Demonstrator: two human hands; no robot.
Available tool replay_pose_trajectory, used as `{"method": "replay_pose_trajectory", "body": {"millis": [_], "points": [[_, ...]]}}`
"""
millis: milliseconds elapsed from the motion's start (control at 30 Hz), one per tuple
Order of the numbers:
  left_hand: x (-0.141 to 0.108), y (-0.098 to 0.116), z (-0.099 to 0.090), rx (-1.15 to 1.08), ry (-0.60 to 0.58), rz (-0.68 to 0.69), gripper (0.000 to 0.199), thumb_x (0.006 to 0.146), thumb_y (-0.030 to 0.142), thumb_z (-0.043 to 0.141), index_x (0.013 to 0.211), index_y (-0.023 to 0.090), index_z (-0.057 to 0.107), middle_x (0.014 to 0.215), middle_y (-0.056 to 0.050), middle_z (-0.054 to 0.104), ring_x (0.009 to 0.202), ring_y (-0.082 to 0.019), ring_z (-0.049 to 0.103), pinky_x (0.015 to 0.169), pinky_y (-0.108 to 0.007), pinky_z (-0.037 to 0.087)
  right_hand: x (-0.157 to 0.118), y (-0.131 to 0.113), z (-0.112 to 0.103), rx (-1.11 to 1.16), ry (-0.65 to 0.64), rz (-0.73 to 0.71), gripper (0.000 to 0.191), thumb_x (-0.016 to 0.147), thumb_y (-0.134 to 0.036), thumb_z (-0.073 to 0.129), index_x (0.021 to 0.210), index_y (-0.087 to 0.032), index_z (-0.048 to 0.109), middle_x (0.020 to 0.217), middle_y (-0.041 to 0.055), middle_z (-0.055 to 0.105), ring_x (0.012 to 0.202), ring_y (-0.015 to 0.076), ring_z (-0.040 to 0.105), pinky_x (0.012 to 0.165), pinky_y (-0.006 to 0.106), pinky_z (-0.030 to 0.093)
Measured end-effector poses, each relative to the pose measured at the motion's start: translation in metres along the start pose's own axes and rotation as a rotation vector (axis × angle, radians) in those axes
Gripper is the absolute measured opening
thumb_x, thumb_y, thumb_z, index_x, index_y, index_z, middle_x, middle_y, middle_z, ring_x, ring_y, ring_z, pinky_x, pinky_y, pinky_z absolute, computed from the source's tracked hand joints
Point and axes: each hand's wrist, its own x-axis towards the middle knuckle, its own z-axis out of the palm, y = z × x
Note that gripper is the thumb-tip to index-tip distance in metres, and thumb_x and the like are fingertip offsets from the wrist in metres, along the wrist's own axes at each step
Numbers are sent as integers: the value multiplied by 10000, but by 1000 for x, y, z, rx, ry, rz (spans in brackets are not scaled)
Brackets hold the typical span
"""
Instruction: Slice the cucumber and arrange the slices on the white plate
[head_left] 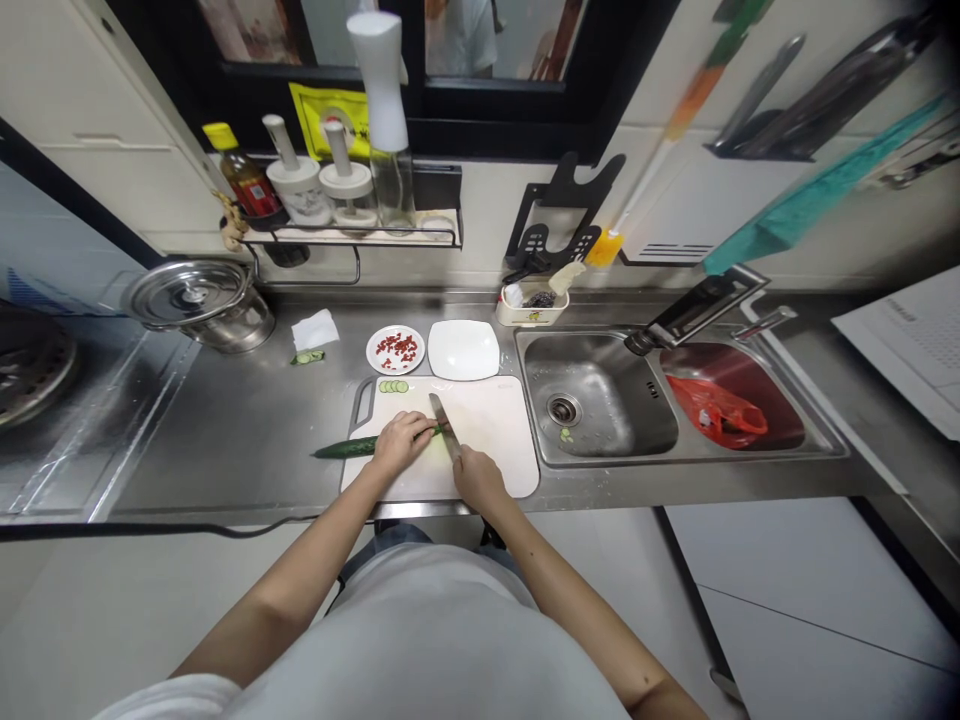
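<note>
Head view: left fingers (420,425) are pressing down on the cucumber (349,448), which is running sideways over the board (502,430); right fingers (466,462) are gripping the knife (442,415) across its right end.

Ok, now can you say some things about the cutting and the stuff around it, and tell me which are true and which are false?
1. The right hand holds the knife. True.
2. The left hand is on the pot. False: it is on the cucumber.
3. One end of the cucumber sticks out past the board. True.
4. The red bits are on the square plate. False: they are on the round plate.
5. The red bag is in the sink. True.
6. The row of slices is in the sink. False: it is on the board.
</note>
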Motion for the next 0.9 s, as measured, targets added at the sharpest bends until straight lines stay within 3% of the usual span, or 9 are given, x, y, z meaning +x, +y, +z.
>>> {"method": "replay_pose_trajectory", "body": {"millis": [400,900], "points": [[2,-3,0,-36,-7,6,238,920,336,504,1057,266,685,974,-33,665,917,-180,569,813,-312,453,-15,11,7,17,-46,-13,314,947,-163,337,1077,-89,613,1010,169,684,967,220,638,750,261,405],[2,-2,-1,-49,-27,1,238,918,327,503,1066,271,680,992,-26,669,926,-180,571,825,-313,454,4,1,9,13,-2,-18,328,921,-123,340,1092,-97,618,1035,167,681,994,225,634,785,270,425]]}}
